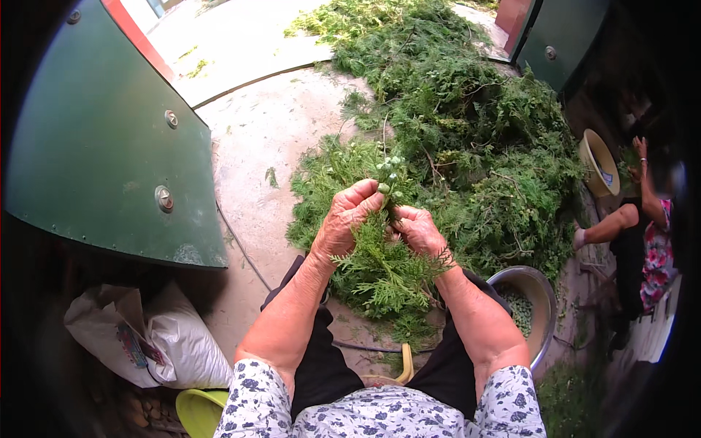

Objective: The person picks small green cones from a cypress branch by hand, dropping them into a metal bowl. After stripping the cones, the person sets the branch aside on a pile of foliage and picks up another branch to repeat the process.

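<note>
Both my hands are raised over my lap around a leafy conifer sprig point(394, 277) with flat green foliage. Small round green cones point(388, 177) cluster at its upper end. My left hand point(346, 222) is closed, its thumb and fingertips pinching the sprig just beside the cones. Lower on the stem, my right hand point(420, 231) grips with bent fingers, partly behind the foliage. Beyond them spreads a large heap of cut conifer branches point(467, 139). By my right knee stands a round metal basin point(544, 296) with many green cones point(521, 310) in it.
A green metal door point(109, 153) stands at the left, above a white sack point(186, 343) and a lime-green tub point(198, 412). A dark cable point(244, 252) crosses the floor. At the right, a co-worker's hand point(640, 148) is raised near a tan basin point(588, 166).
</note>
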Demonstrator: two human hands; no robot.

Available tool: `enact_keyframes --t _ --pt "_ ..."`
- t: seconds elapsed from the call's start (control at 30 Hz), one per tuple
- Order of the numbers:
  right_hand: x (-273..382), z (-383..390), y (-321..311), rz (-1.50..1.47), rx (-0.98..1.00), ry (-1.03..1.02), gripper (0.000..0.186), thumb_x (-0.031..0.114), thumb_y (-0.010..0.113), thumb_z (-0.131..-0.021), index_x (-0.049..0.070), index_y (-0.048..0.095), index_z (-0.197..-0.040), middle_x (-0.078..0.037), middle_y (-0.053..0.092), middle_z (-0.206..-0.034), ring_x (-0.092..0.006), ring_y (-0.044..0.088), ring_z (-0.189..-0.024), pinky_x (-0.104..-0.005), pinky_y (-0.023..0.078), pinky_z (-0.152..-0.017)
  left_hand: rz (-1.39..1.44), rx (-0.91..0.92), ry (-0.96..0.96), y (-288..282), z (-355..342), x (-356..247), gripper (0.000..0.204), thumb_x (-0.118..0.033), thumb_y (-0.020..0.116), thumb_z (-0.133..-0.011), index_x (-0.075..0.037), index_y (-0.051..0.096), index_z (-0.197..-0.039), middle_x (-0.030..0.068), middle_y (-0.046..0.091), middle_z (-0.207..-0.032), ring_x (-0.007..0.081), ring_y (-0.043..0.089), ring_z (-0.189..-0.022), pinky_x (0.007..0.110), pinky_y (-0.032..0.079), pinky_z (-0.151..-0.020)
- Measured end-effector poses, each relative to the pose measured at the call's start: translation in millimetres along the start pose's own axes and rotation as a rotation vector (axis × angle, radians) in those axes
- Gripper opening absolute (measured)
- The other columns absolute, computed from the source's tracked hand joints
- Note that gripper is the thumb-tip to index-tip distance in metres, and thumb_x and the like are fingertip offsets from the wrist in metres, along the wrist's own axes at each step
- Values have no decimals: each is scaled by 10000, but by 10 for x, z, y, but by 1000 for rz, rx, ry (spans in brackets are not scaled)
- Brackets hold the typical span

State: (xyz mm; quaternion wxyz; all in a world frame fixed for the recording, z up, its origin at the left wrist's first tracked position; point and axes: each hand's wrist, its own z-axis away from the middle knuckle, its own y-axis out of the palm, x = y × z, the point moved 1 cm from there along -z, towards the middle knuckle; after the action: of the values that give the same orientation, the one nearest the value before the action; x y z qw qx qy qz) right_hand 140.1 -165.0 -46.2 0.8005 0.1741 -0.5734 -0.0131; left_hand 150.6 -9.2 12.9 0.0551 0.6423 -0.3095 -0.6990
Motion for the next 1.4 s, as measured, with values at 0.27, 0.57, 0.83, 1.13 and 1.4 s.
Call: enact_keyframes --t 0.27,0.57,0.83,1.13,1.4 --pt "90 101 16 491 -105 -388 246 216 553 -814 -13 578 -726 -98 524 -596 -167 522 -568 -350 410 -548 -162 -143 -56 71 -93 132 66 -89 588 -854 -60 529 -842 -63 489 -774 11 444 -686 189 393 -576" --pt "660 192 64 167 -347 -413 218 205 619 -847 17 594 -956 12 570 -648 -51 528 -560 -194 403 -470 -446 -179 194 -187 40 467 449 -91 600 -766 -107 530 -1209 18 574 -1132 207 509 -1047 364 384 -899" --pt "660 166 90 218 -316 -469 286 114 649 -793 20 570 -1051 -16 587 -838 -90 528 -776 -233 449 -683 -589 -148 278 -153 -157 429 107 -99 561 -858 -20 623 -894 31 641 -753 56 567 -599 225 467 -496" --pt "627 158 87 40 -273 -427 259 63 643 -792 16 555 -1031 -28 581 -841 -85 542 -785 -223 457 -706 -164 -213 27 207 -139 63 104 4 552 -813 3 617 -894 23 635 -790 62 579 -642 217 497 -535" --pt "641 169 122 -126 -198 -380 194 27 584 -831 -16 550 -1017 -47 592 -860 -78 544 -767 -219 464 -677 -56 -187 -42 122 -167 77 121 -53 551 -829 -3 618 -915 26 633 -792 66 580 -643 214 499 -555"
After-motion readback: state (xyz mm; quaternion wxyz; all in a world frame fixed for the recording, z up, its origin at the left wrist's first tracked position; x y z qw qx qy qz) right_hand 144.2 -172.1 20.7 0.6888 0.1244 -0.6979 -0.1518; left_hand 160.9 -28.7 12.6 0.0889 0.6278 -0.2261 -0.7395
